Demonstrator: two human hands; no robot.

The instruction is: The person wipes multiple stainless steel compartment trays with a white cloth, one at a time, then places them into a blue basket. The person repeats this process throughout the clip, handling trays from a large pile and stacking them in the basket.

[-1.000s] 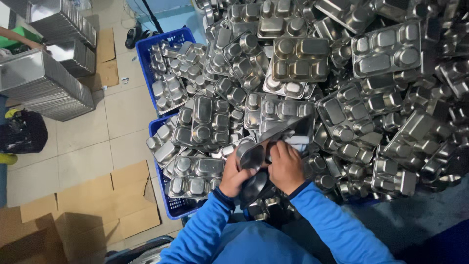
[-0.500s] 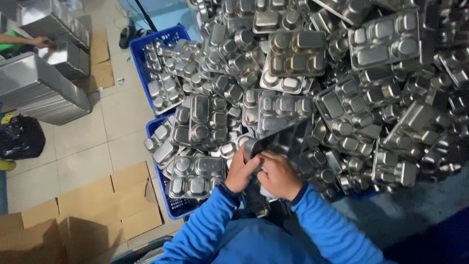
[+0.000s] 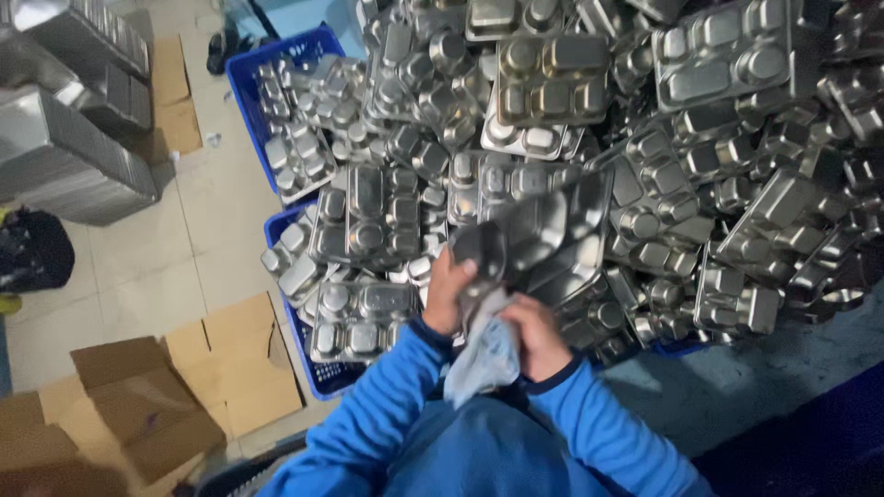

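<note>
Steel compartment tray (image 3: 543, 235), shiny, dented into rounded wells, tilted on edge above the lap, blurred in motion, just in front of the heaped pile of trays (image 3: 645, 138). Left hand (image 3: 448, 294) gripping the tray's near corner, thumb up on the rim. Right hand (image 3: 534, 336) clenched around a pale grey cloth (image 3: 483, 354), pressed to the tray's lower edge. Blue crates (image 3: 308, 55) beside flattened cardboard (image 3: 230, 359) on tiled floor.
</note>
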